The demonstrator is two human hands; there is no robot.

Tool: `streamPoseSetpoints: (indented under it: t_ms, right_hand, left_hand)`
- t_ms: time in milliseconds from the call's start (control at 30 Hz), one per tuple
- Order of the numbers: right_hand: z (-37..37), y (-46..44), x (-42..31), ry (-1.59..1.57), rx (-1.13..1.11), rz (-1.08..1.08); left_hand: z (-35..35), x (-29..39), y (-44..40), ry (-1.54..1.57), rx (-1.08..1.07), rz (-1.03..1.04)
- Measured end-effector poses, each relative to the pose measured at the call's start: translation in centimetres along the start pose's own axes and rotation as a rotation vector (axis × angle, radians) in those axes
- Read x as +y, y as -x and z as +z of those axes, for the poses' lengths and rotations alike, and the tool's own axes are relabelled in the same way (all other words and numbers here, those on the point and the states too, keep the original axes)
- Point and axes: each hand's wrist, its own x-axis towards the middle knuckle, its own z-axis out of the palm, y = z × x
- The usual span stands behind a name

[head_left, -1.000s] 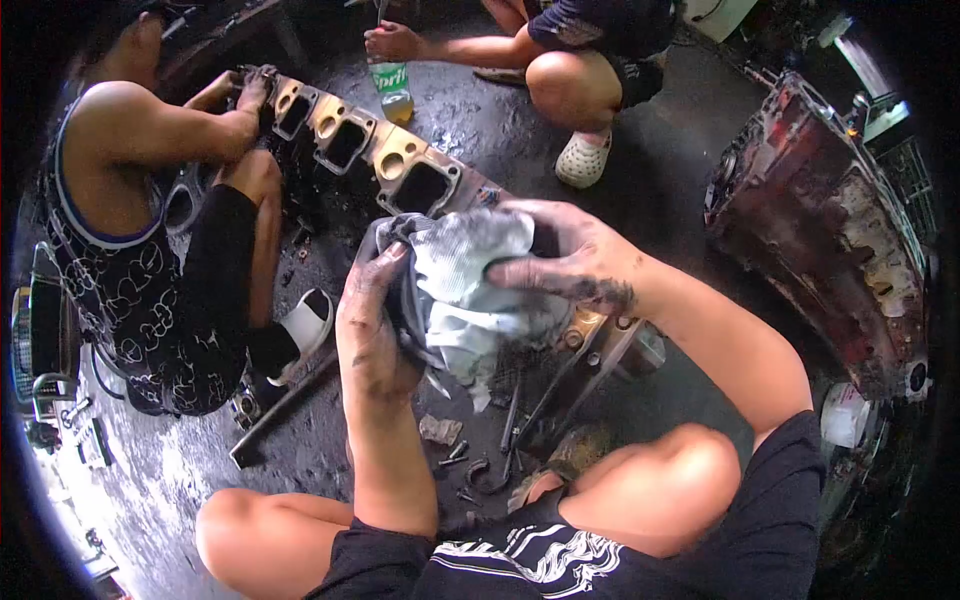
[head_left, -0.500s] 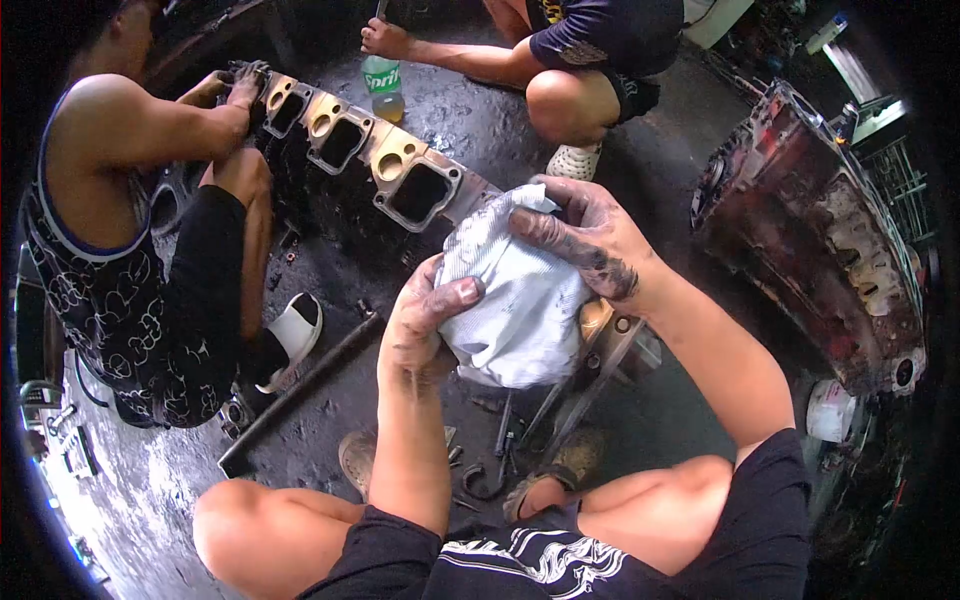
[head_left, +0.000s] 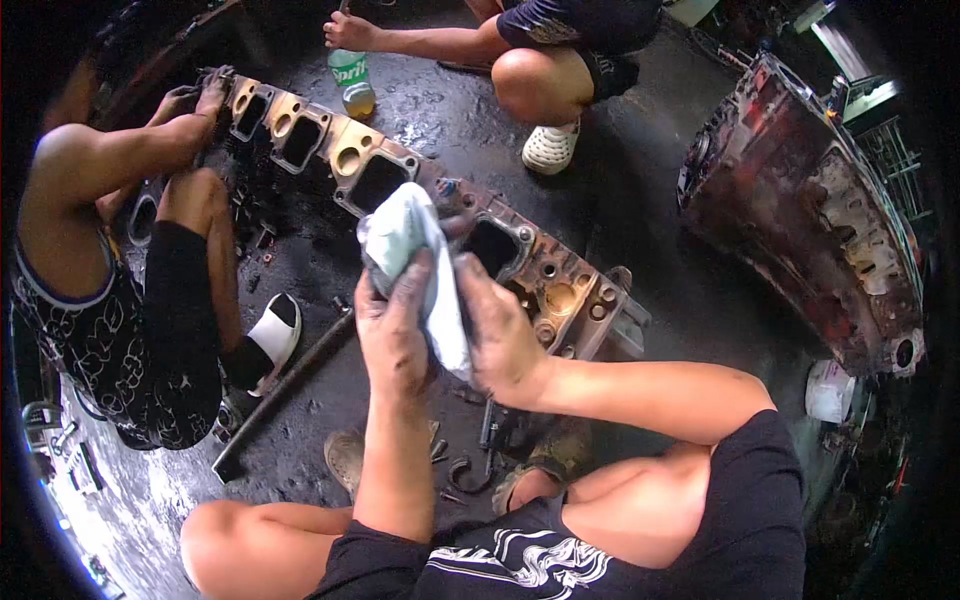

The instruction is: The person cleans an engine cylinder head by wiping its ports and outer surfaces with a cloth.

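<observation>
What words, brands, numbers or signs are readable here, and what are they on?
"Sprit": green bottle label; no further letters show.
White container: reddish marks, too small to read.
Camera wearer's black clothing: white print, not legible.
Dark shirt of the person at the top: pale print, too blurred to read.
</observation>
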Motion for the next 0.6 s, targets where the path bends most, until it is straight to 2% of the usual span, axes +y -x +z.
streamPoseSetpoints:
  t_ms: [33,100,133,167,233,267,300,367,433,467,500,533,567,600]
  right_hand:
    - [0.1,0.0,-0.4,0.012,-0.049,-0.022]
    - [0.6,1.0,-0.6,0.248,-0.076,-0.168]
    - [0.6,1.2,-1.2,0.203,-0.188,-0.101]
    - [1.6,2.6,-0.4,0.097,-0.252,-0.177]
    - [1.4,3.4,-0.8,0.113,-0.613,-0.181]
    - [1.3,3.5,-1.0,0.105,-0.782,-0.134]
    - [1.0,3.1,-1.7,0.108,-0.695,-0.231]
    - [0.1,2.0,-3.2,0.115,-0.521,-0.426]
    - [-0.7,1.4,-3.6,0.256,-0.466,-0.611]
    - [-1.6,0.9,-3.7,0.289,-0.537,-0.642]
    - [-2.6,0.6,-3.7,0.323,-0.606,-0.670]
    - [-3.8,0.2,-3.5,0.307,-0.754,-0.561]
    - [-5.2,-0.3,-3.1,0.289,-0.900,-0.446]
    - [-6.7,-0.7,-2.7,0.310,-0.915,-0.373]
  left_hand:
    - [-0.7,-0.1,0.0,-0.053,0.082,-0.007]
    - [-3.2,-0.2,-0.3,-0.151,0.214,0.144]
    - [-3.7,1.6,-0.6,-0.123,0.293,0.109]
    - [-4.3,3.9,-0.1,-0.092,0.364,0.088]
    - [-9.2,7.6,-0.9,-0.017,0.185,0.264]
    - [-11.2,9.8,-1.1,0.008,-0.020,0.224]
    - [-12.3,11.1,-1.4,0.039,-0.230,0.198]
    - [-11.1,9.4,-0.6,-0.678,0.352,0.313]
    - [-10.7,5.3,-1.1,-1.195,0.415,0.218]
    - [-11.9,2.5,-0.9,-1.483,0.352,0.296]
    - [-7.9,2.3,-0.2,-1.340,0.193,-0.039]
    - [-8.2,0.2,0.5,-1.321,-0.107,0.119]
    - [-7.4,-1.5,1.0,-1.331,-0.284,0.073]
    - [-6.5,-2.6,1.7,-1.407,-0.397,0.132]
